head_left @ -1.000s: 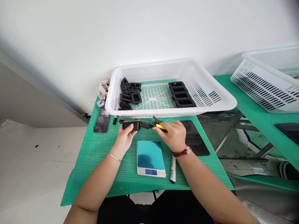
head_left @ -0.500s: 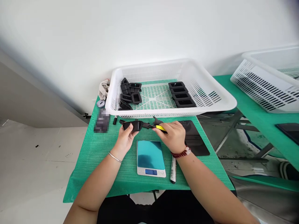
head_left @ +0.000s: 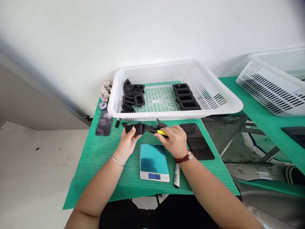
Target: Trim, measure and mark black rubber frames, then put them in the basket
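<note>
A black plastic part (head_left: 138, 128) is gripped in my left hand (head_left: 128, 140), thumb on its near face. My right hand (head_left: 175, 138) is closed around a yellow-and-black cutter (head_left: 162, 132), whose thin blade points left and meets the right side of the part. Beyond the cutter lies a small dark piece (head_left: 161, 124), partly hidden. Just below both hands is a digital scale (head_left: 153, 159) with nothing on its plate. A white marker (head_left: 177, 175) lies under my right wrist.
A white basket (head_left: 157, 114) at the back holds several black frames (head_left: 186, 97), stacked at right and loose at left. Right of my right hand lies a black tablet-like slab (head_left: 201, 143). Another basket (head_left: 274, 79) stands on the right table. Gloves (head_left: 105, 91) are at the back left.
My right hand has shifted slightly left with the cutter, bringing it closer to the black part. My left hand and the part it holds have stayed in place.
</note>
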The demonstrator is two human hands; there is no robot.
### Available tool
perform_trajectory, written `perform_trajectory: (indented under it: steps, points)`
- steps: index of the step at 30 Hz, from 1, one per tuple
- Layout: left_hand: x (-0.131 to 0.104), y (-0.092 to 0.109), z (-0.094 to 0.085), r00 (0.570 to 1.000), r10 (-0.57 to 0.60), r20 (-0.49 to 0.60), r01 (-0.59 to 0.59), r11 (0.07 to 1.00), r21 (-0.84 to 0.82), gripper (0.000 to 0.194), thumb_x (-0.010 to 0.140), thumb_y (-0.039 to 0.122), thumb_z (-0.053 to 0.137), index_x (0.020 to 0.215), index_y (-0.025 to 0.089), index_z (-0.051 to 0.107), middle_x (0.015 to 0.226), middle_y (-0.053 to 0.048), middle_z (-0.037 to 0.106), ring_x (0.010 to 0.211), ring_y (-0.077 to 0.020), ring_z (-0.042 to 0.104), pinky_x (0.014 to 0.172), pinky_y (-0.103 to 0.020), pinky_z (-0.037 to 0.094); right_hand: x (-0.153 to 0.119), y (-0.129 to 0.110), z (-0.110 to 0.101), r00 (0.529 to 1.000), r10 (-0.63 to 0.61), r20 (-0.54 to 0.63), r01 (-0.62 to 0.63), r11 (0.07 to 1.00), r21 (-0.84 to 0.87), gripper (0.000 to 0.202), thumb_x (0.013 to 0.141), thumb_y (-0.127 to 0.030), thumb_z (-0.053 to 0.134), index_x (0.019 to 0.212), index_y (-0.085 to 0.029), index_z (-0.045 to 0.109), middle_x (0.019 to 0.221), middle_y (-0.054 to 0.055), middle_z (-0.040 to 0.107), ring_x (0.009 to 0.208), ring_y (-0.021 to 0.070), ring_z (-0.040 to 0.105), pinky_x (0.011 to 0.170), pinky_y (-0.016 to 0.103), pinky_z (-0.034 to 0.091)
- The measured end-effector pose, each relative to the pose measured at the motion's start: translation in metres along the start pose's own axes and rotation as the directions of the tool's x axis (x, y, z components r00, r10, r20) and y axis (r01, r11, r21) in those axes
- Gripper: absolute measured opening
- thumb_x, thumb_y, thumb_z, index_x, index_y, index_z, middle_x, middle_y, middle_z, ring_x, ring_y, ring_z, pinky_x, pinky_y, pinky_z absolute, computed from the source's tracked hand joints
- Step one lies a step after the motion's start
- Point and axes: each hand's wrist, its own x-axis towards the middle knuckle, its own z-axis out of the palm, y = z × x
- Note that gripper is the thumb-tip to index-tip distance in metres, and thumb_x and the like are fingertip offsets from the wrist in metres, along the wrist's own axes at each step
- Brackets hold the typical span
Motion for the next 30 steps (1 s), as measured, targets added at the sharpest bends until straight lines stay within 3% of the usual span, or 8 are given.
perform_trajectory:
  steps: [13, 20, 25, 30]
  points:
    - [-0.0004, 0.0002, -0.0010, 0.999, -0.054, -0.008, 0.053, 0.998, -0.017, 0.036, 0.071, 0.033, 0.075, 0.099, 0.014, 0.061, 0.103, -0.010, 0.069, 0.099, -0.0204, 0.066, 0.080, -0.027, 0.055, 0.0011, 0.0014, -0.0031, 0.997, 0.003, -0.073, -0.004, 1.000, -0.019, 0.025, 0.084, -0.038, 0.062, 0.069, -0.017, 0.062, 0.057, 0.001, 0.065, 0.053, 0.0120, 0.055, 0.060, 0.028, 0.035]
    - [-0.0022, 0.0007, 0.0011, 0.997, -0.081, 0.020, 0.081, 0.997, -0.017, 0.037, 0.071, 0.033, 0.075, 0.098, 0.012, 0.061, 0.105, -0.011, 0.069, 0.105, -0.0222, 0.064, 0.082, -0.026, 0.054, 0.0006, -0.0020, -0.0013, 0.999, -0.044, -0.019, 0.044, 0.998, 0.035, 0.027, 0.084, -0.037, 0.062, 0.067, -0.017, 0.061, 0.056, 0.000, 0.064, 0.052, 0.0114, 0.055, 0.060, 0.028, 0.034]
    - [-0.0006, -0.0001, 0.0002, 0.996, -0.087, 0.000, 0.087, 0.996, -0.034, 0.036, 0.070, 0.034, 0.076, 0.096, 0.013, 0.062, 0.103, -0.010, 0.070, 0.101, -0.0210, 0.066, 0.079, -0.025, 0.055, 0.0007, -0.0001, -0.0018, 0.999, 0.001, -0.050, -0.002, 1.000, -0.011, 0.025, 0.084, -0.037, 0.062, 0.070, -0.017, 0.062, 0.057, 0.000, 0.065, 0.052, 0.0122, 0.056, 0.060, 0.029, 0.034]
    - [-0.0005, 0.0004, 0.0000, 0.996, -0.094, 0.006, 0.094, 0.995, -0.040, 0.037, 0.071, 0.034, 0.075, 0.098, 0.013, 0.062, 0.106, -0.012, 0.069, 0.106, -0.0227, 0.064, 0.081, -0.026, 0.055, 0.0003, -0.0005, -0.0012, 0.999, -0.031, -0.028, 0.031, 0.999, 0.015, 0.025, 0.084, -0.036, 0.062, 0.068, -0.017, 0.062, 0.057, 0.000, 0.065, 0.052, 0.0119, 0.056, 0.060, 0.029, 0.035]
